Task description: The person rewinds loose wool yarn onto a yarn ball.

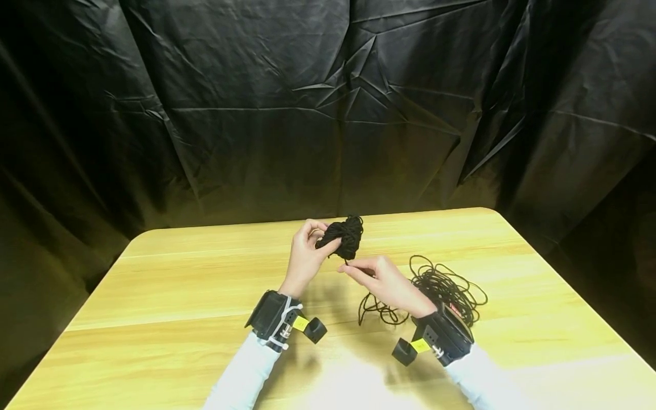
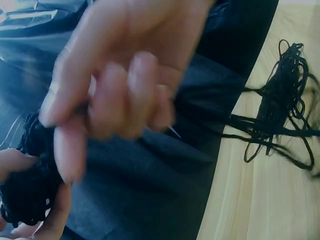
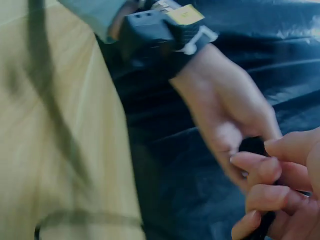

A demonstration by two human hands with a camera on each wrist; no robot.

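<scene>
Black sheeting [image 1: 246, 142], creased and folded, hangs behind a light wood-grain table [image 1: 179, 285] with rounded far corners. Both hands are raised over the table, near its middle, in the head view. Left hand [image 1: 304, 256]: grips a compact bundle of black cord [image 1: 348, 234], thumb across the near face, fingers behind; the bundle is held up toward the table's far edge. Right hand [image 1: 388, 283]: just below and to the right of the bundle, thumb and index finger pinching a cord strand [image 1: 346, 262] that runs down from its lower end; the left wrist view shows the remaining fingers curled toward the palm. A loose pile of black cord [image 1: 446, 287] lies on the table to the right, partly hidden by the right forearm, with stray loops reaching left beneath the right hand. The left wrist view shows several lengths running from the pile toward the hands. The right wrist view is blurred; dark material by the lower fingers is probably cord. Each wrist carries a black strapped device [image 1: 271, 313] with a yellow tab [image 1: 300, 323]; pale sleeves [image 1: 243, 370] cover both forearms.
</scene>
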